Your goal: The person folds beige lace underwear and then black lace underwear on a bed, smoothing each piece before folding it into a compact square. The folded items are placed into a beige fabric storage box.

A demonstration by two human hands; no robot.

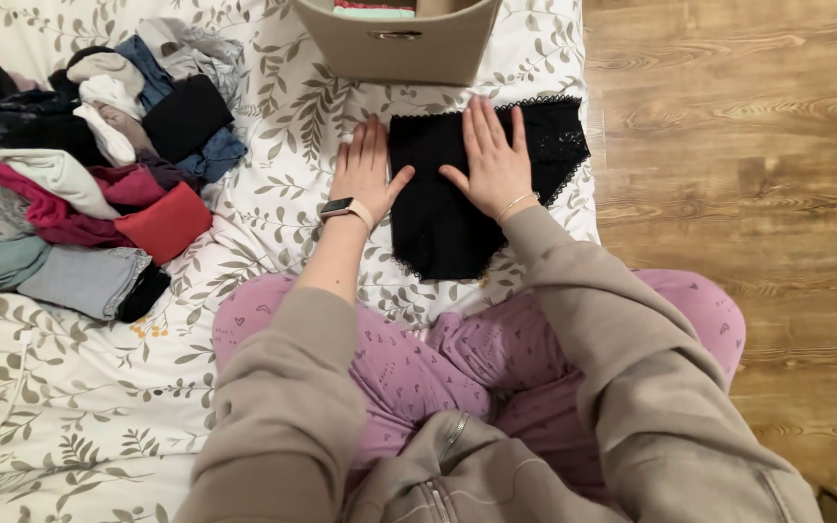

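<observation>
On the leaf-print bedspread (pixel 273 107), at twelve o'clock from our knees, a black lace-trimmed garment (pixel 448 208) lies flat. Our right hand (pixel 492 160) presses on it with fingers spread, pinching nothing. Our left hand (pixel 365 169), likewise spread, rests at its nine o'clock edge, thumb touching the cloth. To smooth it well, we judge both palms should stay flat and sweep outward to the lace trim. The beige fabric bin (pixel 409 48) sits close at twelve o'clock. The bed's edge and wooden floor (pixel 738 145) lie at three o'clock, just beside the garment. A heap of mixed clothes (pixel 79 165) fills nine o'clock, with bare bedspread between.
</observation>
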